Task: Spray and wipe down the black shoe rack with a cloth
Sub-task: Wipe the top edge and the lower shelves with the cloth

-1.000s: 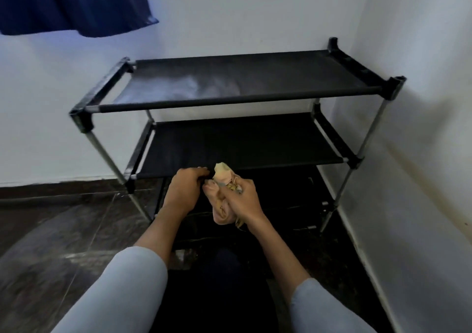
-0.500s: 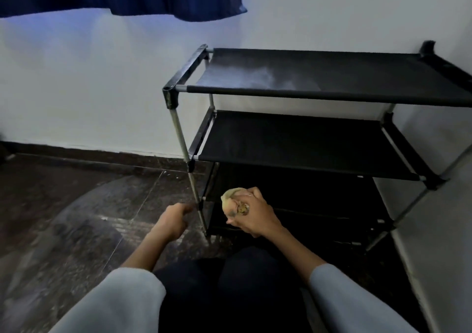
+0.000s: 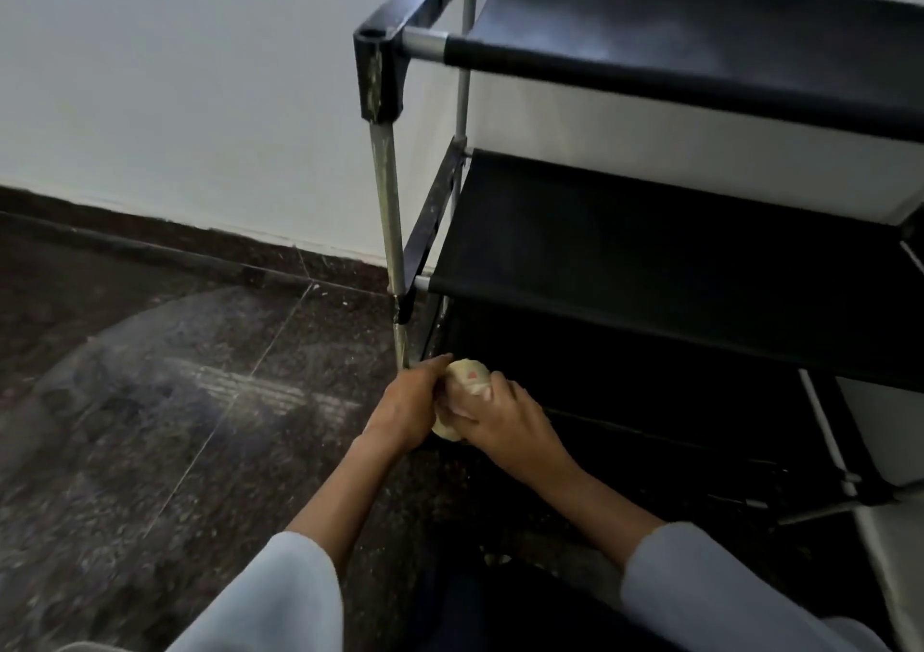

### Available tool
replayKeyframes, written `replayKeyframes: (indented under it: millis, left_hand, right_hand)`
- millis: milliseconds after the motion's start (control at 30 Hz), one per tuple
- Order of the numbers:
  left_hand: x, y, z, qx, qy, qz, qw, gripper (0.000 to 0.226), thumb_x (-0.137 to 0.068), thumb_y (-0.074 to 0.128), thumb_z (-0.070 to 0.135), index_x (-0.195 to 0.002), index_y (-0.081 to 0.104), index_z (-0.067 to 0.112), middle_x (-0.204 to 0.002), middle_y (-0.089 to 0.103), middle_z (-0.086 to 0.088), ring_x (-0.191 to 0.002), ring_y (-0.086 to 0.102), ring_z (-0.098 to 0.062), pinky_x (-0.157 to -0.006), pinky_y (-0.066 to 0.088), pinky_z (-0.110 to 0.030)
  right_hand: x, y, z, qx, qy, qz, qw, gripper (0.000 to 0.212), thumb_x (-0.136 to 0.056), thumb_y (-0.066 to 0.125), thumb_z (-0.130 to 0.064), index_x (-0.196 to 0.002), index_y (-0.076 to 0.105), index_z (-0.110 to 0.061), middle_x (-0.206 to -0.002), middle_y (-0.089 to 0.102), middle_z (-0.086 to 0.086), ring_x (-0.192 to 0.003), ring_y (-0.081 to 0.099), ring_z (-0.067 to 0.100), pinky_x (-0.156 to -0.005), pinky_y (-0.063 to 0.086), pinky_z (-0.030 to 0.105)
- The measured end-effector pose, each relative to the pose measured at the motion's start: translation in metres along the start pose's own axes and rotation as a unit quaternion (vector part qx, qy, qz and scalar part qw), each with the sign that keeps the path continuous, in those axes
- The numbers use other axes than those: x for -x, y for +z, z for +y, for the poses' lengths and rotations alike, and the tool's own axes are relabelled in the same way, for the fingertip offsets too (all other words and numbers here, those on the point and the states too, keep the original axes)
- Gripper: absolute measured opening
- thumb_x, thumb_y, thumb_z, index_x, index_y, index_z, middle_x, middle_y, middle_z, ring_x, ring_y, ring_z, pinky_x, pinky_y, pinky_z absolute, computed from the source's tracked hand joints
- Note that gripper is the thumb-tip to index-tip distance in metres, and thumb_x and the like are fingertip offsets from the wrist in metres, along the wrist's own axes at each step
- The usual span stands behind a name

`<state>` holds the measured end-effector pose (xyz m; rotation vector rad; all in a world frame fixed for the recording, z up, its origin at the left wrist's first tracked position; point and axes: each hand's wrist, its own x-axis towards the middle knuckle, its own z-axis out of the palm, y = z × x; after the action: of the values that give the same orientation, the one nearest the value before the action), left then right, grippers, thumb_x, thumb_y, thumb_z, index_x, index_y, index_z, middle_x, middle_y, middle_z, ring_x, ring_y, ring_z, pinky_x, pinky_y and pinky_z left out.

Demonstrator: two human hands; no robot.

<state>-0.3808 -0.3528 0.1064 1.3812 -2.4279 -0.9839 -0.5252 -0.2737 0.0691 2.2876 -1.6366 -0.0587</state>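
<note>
Fingers [image 3: 470,404] of both hands around cloth [image 3: 465,376], mostly hidden

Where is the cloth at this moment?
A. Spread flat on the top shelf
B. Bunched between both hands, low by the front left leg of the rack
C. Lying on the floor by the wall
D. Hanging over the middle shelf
B: the cloth is bunched up, gripped by the right hand with the left hand against it, next to the lower part of the shoe rack's front left leg.
</note>
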Motion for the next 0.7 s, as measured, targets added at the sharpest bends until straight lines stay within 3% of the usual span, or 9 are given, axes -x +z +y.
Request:
replayKeyframes:
  millis: [67, 167, 233, 367, 500, 600, 667, 700]
  left_hand:
    - [0.000, 0.001, -0.002, -0.011, 0.010, -0.012, 1.000, 0.054, -0.091, 0.046, 0.002, -0.143, 0.038, 0.015, -0.140, 0.049, -0.009, -0.126, 0.049, -0.023, -0.103, 0.040, -0.031]
    - [-0.001, 0.000, -0.008, -0.042, 0.023, -0.008, 0.999, 0.062, -0.087, 0.042, -0.009, -0.141, 0.041, 0.020, -0.137, 0.052, -0.007, -0.125, 0.050, -0.021, -0.102, 0.038, -0.028]
    - [-0.001, 0.003, -0.013, -0.063, 0.035, 0.012, 0.997, 0.067, -0.085, 0.040, -0.013, -0.140, 0.042, 0.025, -0.135, 0.054, -0.004, -0.122, 0.052, -0.021, -0.100, 0.041, -0.029]
    - [-0.001, 0.011, -0.016, -0.102, 0.074, 0.056, 0.990, 0.065, -0.084, 0.040, -0.013, -0.137, 0.045, 0.024, -0.133, 0.056, 0.000, -0.118, 0.055, -0.019, -0.096, 0.039, -0.023]
    - [-0.003, 0.011, -0.016, -0.106, 0.082, 0.081, 0.988, 0.059, -0.084, 0.042, -0.008, -0.133, 0.049, 0.025, -0.130, 0.058, -0.001, -0.118, 0.055, -0.022, -0.093, 0.038, -0.026]
    - [-0.004, 0.011, -0.014, -0.119, 0.088, 0.072, 0.986, 0.040, -0.086, 0.049, 0.005, -0.121, 0.056, 0.023, -0.114, 0.066, -0.003, -0.107, 0.060, -0.025, -0.074, 0.035, -0.026]
    - [-0.005, 0.010, -0.012, -0.135, 0.082, 0.063, 0.985, 0.028, -0.085, 0.050, 0.008, -0.110, 0.057, 0.018, -0.102, 0.067, -0.005, -0.098, 0.061, -0.028, -0.065, 0.030, -0.027]
    - [-0.005, 0.009, -0.011, -0.138, 0.075, 0.064, 0.985, 0.028, -0.086, 0.049, 0.007, -0.110, 0.057, 0.018, -0.102, 0.067, -0.005, -0.098, 0.061, -0.029, -0.066, 0.032, -0.029]
  right_hand:
    - [0.014, 0.014, 0.002, 0.005, 0.021, 0.024, 0.999, 0.053, -0.096, 0.032, -0.014, -0.146, 0.026, -0.028, -0.127, 0.056, 0.012, -0.081, 0.053, 0.031, -0.064, 0.053, 0.041]
    - [0.047, 0.025, 0.018, 0.000, 0.047, 0.106, 0.993, 0.053, -0.089, 0.053, -0.013, -0.139, 0.039, -0.024, -0.141, 0.045, 0.003, -0.079, 0.050, 0.032, -0.063, 0.054, 0.040]
    - [0.071, 0.031, 0.028, 0.002, 0.057, 0.148, 0.987, 0.049, -0.087, 0.050, -0.015, -0.135, 0.044, -0.023, -0.141, 0.041, 0.003, -0.083, 0.045, 0.033, -0.062, 0.053, 0.041]
    - [0.090, 0.033, 0.028, -0.005, 0.122, 0.156, 0.980, 0.057, -0.075, 0.068, -0.015, -0.127, 0.049, -0.025, -0.135, 0.045, 0.004, -0.082, 0.049, 0.037, -0.053, 0.052, 0.041]
    - [0.063, 0.033, -0.008, -0.053, 0.190, 0.182, 0.963, 0.039, -0.100, 0.033, -0.032, -0.126, 0.061, -0.033, -0.117, 0.066, 0.006, -0.082, 0.044, 0.028, -0.058, 0.042, 0.027]
    - [0.013, 0.031, -0.036, -0.097, 0.204, 0.181, 0.957, 0.035, -0.096, 0.041, -0.043, -0.130, 0.051, -0.038, -0.111, 0.066, 0.009, -0.081, 0.057, 0.030, -0.063, 0.051, 0.034]
    - [-0.005, 0.032, -0.042, -0.044, 0.194, 0.143, 0.970, 0.039, -0.103, 0.024, -0.036, -0.133, 0.049, -0.037, -0.123, 0.062, 0.008, -0.092, 0.054, 0.031, -0.071, 0.052, 0.040]
    - [-0.002, 0.034, -0.040, -0.017, 0.180, 0.144, 0.973, 0.040, -0.104, 0.025, -0.028, -0.132, 0.052, -0.035, -0.128, 0.060, 0.003, -0.091, 0.051, 0.031, -0.070, 0.052, 0.041]
